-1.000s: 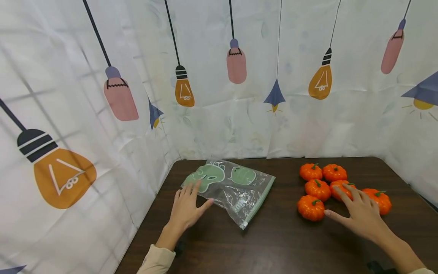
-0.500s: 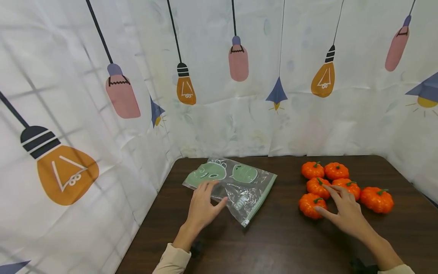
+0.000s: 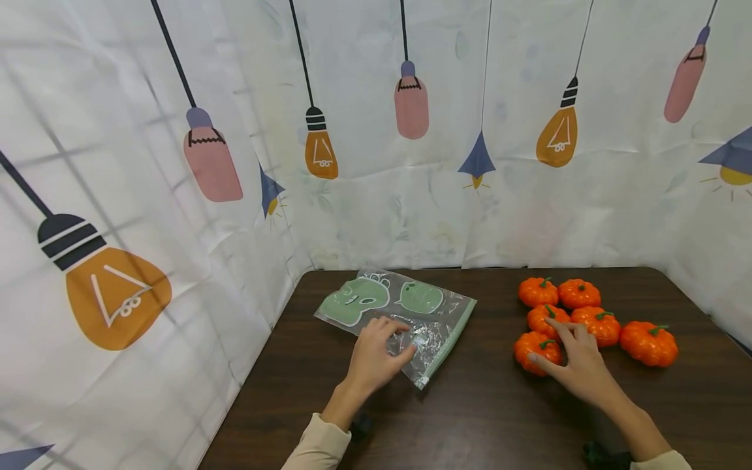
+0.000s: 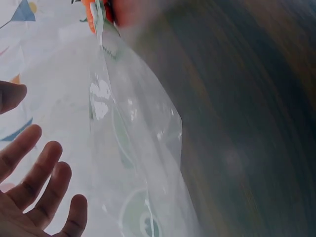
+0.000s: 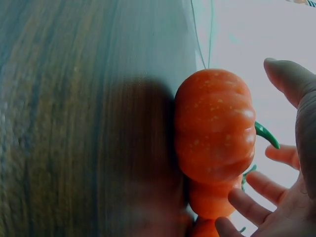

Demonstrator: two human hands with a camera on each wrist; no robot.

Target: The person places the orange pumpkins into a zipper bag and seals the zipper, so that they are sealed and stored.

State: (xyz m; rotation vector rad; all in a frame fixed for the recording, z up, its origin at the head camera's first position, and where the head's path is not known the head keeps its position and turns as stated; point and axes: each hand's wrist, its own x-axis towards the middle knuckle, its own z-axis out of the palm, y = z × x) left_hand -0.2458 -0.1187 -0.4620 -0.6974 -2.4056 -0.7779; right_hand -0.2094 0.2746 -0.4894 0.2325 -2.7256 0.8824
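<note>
A clear plastic zip bag [image 3: 420, 333] with green printed shapes and a green zip edge lies flat at the left of the table. Over its near part hovers my left hand [image 3: 376, 356], fingers relaxed and holding nothing; in the left wrist view the hand [image 4: 39, 187] is apart from the bag [image 4: 133, 128]. My right hand [image 3: 578, 369] is spread just above the nearest small orange pumpkin [image 3: 537, 352], thumb on its near side. In the right wrist view that pumpkin [image 5: 215, 126], with its green stem, stands before the fingers [image 5: 252, 205], which do not grip it.
Several more orange pumpkins stand behind and to the right, among them one at the far right [image 3: 648, 344] and one at the back [image 3: 578, 294]. The dark wooden table [image 3: 470, 418] ends at a white curtain [image 3: 376, 222] printed with lamps.
My left hand has moved right and nearer, from the bag's left part to its near part. My right hand has moved left from the right-hand pumpkins to the nearest one. The bag has stayed put.
</note>
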